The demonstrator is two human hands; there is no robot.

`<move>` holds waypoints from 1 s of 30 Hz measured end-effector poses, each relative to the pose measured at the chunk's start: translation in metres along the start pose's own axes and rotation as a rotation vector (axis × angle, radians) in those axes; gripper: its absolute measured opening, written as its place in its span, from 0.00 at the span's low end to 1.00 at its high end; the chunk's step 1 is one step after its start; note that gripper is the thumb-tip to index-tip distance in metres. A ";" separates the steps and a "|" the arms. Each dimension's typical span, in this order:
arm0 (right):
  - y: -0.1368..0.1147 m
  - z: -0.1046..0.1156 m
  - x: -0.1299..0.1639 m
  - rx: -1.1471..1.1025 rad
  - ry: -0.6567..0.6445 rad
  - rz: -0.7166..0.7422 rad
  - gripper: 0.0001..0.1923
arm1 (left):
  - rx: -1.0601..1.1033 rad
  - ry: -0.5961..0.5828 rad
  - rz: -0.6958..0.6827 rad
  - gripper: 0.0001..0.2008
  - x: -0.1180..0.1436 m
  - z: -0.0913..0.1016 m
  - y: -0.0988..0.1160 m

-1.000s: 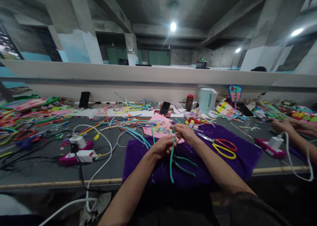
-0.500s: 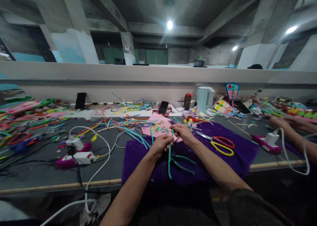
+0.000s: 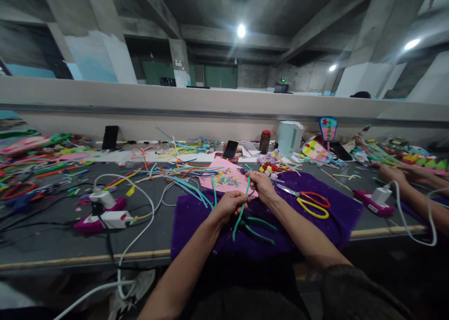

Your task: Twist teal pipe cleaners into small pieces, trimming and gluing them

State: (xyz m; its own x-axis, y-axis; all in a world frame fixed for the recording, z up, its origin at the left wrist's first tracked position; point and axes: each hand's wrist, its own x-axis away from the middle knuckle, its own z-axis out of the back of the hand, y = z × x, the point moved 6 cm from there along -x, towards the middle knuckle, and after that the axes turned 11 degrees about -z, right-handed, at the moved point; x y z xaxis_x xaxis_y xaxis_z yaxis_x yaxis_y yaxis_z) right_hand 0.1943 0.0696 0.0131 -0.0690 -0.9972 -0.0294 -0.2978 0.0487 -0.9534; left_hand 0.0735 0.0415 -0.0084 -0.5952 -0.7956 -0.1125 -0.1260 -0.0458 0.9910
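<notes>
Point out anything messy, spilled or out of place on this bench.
Small coloured offcuts lie scattered over the pink sheet, and loose strips sprawl across the table. White cables hang over its front edge. Both hands, left hand and right hand, grip one teal strip.

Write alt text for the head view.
Both hands, left hand and right hand, hold one teal strip above a purple cloth on a cluttered table. Scissors lie to the right; another person's hands work at far right.
</notes>
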 end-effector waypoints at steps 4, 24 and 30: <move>-0.001 0.003 -0.003 0.003 -0.014 -0.041 0.15 | -0.037 -0.003 -0.031 0.14 0.003 -0.003 0.004; 0.014 -0.022 0.020 0.161 -0.338 -0.289 0.10 | 0.175 0.303 -0.164 0.19 0.000 0.031 0.019; 0.017 -0.033 0.027 0.211 -0.343 -0.252 0.09 | 0.198 0.360 -0.220 0.16 0.001 0.036 0.020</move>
State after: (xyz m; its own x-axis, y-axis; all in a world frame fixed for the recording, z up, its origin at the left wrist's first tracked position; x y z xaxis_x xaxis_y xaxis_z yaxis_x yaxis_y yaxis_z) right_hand 0.1560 0.0452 0.0059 0.3091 -0.9396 0.1473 -0.0621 -0.1745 -0.9827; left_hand 0.0418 0.0622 0.0083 -0.2285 -0.9406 -0.2511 -0.3886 -0.1484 0.9094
